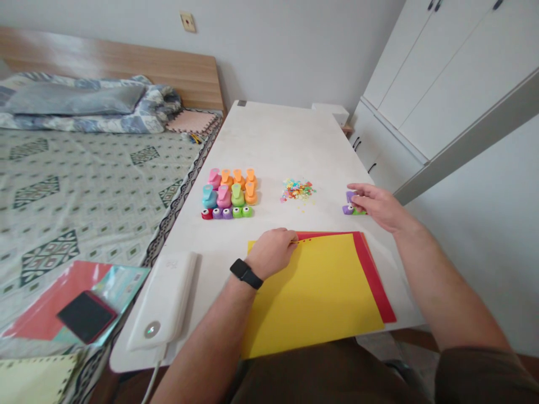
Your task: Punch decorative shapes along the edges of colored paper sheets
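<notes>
A yellow sheet (320,292) lies on top of red sheets (374,280) at the table's near edge, with small punched holes along its top. My left hand (275,251) is closed at the sheet's upper left edge, its fingertips pinching the paper. On the right, my right hand (374,206) holds a small purple punch (350,196) between thumb and fingers. Just under it, another purple punch (347,210) and a green one stand on the table, partly covered by the hand. Colourful paper cut-outs (298,189) form a pile between the hands, farther back.
Rows of colourful punches (231,193) stand left of the pile. A long white device (164,300) with a cable lies at the table's left edge. A white box (330,112) sits at the far right corner. On the bed at left are a dark phone (86,316) and plastic-wrapped paper.
</notes>
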`<action>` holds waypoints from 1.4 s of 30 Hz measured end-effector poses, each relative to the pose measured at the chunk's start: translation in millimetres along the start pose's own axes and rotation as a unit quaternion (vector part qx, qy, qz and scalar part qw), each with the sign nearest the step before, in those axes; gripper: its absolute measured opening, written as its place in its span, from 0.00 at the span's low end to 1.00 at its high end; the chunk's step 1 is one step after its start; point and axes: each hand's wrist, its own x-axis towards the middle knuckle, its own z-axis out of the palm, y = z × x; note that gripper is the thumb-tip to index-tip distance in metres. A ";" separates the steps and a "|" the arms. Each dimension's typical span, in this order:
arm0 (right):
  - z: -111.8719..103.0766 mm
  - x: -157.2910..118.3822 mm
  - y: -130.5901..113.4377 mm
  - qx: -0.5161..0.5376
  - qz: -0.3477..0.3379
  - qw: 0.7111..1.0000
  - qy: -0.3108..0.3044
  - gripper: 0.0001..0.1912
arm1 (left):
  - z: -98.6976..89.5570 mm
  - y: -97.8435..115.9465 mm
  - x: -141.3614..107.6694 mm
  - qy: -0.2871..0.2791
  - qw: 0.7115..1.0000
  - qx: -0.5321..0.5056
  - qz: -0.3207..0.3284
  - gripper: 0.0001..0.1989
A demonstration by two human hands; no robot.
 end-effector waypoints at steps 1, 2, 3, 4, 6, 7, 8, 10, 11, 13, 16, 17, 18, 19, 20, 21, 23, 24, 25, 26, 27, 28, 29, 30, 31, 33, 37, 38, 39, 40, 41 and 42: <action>11.6 -7.1 -6.7 0.031 -0.007 0.999 -0.031 0.26 | 0.1 -0.1 0.2 0.000 1.000 0.001 0.000 0.09; 22.0 -13.1 -12.4 0.047 -0.007 0.997 -0.063 0.24 | 0.3 -0.3 0.3 0.001 1.000 0.001 0.001 0.09; 30.9 -18.0 -16.8 0.055 -0.003 0.995 -0.089 0.22 | 0.5 -0.5 0.4 0.001 1.000 0.001 0.002 0.09; 38.4 -21.7 -19.9 0.058 0.005 0.992 -0.110 0.21 | 0.7 -0.7 0.4 0.002 1.000 0.001 0.002 0.09; 49.7 -26.5 -22.8 0.060 0.024 0.988 -0.141 0.19 | 1.2 -1.2 0.3 0.005 1.000 -0.002 0.004 0.10; 53.9 -27.9 -22.6 0.060 0.030 0.986 -0.153 0.20 | 1.4 -1.3 0.1 0.007 1.000 -0.003 0.005 0.10; 57.6 -28.9 -21.5 0.058 0.032 0.985 -0.162 0.20 | 1.5 -1.4 0.0 0.008 1.000 -0.004 0.006 0.10; 63.7 -30.0 -17.0 0.047 0.020 0.983 -0.176 0.20 | 1.5 -1.2 0.1 0.011 1.000 -0.003 0.007 0.10; 66.5 -30.2 -14.0 0.037 0.009 0.983 -0.182 0.20 | 1.4 -0.9 0.3 0.013 1.000 -0.002 0.007 0.10; 71.3 -30.3 -7.6 0.018 -0.012 0.981 -0.193 0.20 | 1.0 -0.2 0.9 0.013 1.000 0.001 0.005 0.10; 75.7 -30.0 -0.3 -0.011 -0.033 0.980 -0.196 0.20 | 0.4 0.7 1.2 0.012 1.000 0.006 -0.001 0.10; 76.2 -30.1 0.9 -0.023 -0.039 0.980 -0.193 0.20 | 0.2 0.9 1.0 0.013 1.000 0.005 -0.003 0.10; 76.2 -30.3 1.3 -0.037 -0.045 0.981 -0.187 0.20 | 0.1 1.0 0.8 0.015 1.000 0.004 -0.003 0.09; 75.8 -30.6 1.1 -0.055 -0.051 0.981 -0.181 0.20 | 0.0 1.0 0.5 0.016 1.000 0.002 -0.004 0.09; 75.2 -31.0 0.4 -0.077 -0.057 0.980 -0.175 0.19 | -0.1 0.9 0.3 0.017 1.000 0.001 -0.004 0.09; 74.4 -31.6 -0.6 -0.100 -0.062 0.978 -0.169 0.19 | -0.2 0.9 0.1 0.017 1.000 0.001 -0.005 0.10; 73.2 -32.7 -2.8 -0.143 -0.074 0.974 -0.162 0.18 | -0.2 0.9 0.1 0.017 1.000 -0.001 -0.007 0.10; 72.9 -33.2 -3.7 -0.159 -0.080 0.971 -0.160 0.19 | -0.2 0.9 0.2 0.017 1.000 -0.002 -0.008 0.10; 72.9 -33.7 -4.4 -0.171 -0.084 0.969 -0.160 0.20 | -0.2 0.8 0.4 0.018 1.000 -0.003 -0.008 0.10; 73.1 -34.1 -5.0 -0.179 -0.087 0.967 -0.160 0.21 | -0.1 0.8 0.6 0.018 1.000 -0.005 -0.008 0.10; 73.5 -34.4 -5.3 -0.187 -0.090 0.965 -0.163 0.22 | 0.0 0.8 0.8 0.018 1.000 -0.006 -0.007 0.10; 74.0 -34.5 -5.6 -0.194 -0.093 0.963 -0.165 0.21 | 0.0 0.8 1.0 0.018 1.000 -0.006 -0.007 0.10; 74.5 -34.6 -5.9 -0.199 -0.096 0.961 -0.167 0.20 | 0.0 0.8 1.1 0.018 1.000 -0.007 -0.007 0.10; 74.9 -34.6 -6.2 -0.203 -0.099 0.960 -0.166 0.19 | 0.0 0.9 1.1 0.017 1.000 -0.007 -0.007 0.10; 75.3 -34.5 -6.4 -0.207 -0.102 0.959 -0.162 0.18 | -0.1 0.9 1.1 0.016 1.000 -0.008 -0.008 0.10; 75.9 -34.4 -6.8 -0.209 -0.107 0.960 -0.150 0.16 | -0.3 1.0 1.0 0.016 1.000 -0.009 -0.010 0.10; 77.2 -35.0 -6.5 -0.199 -0.109 0.962 -0.151 0.15 | -0.5 1.1 1.0 0.017 1.000 -0.008 -0.014 0.10; 77.5 -35.4 -6.3 -0.195 -0.107 0.963 -0.155 0.15 | -0.4 1.1 1.1 0.017 1.000 -0.007 -0.014 0.10; 77.8 -35.7 -6.3 -0.193 -0.104 0.963 -0.159 0.15 | -0.3 1.0 1.1 0.018 1.000 -0.006 -0.014 0.10; 77.9 -36.0 -6.4 -0.192 -0.102 0.963 -0.161 0.15 | -0.2 1.0 1.2 0.018 1.000 -0.006 -0.014 0.10; 77.9 -36.3 -6.5 -0.192 -0.100 0.962 -0.164 0.15 | -0.2 0.9 1.2 0.019 1.000 -0.005 -0.014 0.10; 77.8 -36.4 -6.7 -0.194 -0.098 0.962 -0.165 0.14 | -0.1 1.0 1.3 0.020 1.000 -0.004 -0.014 0.10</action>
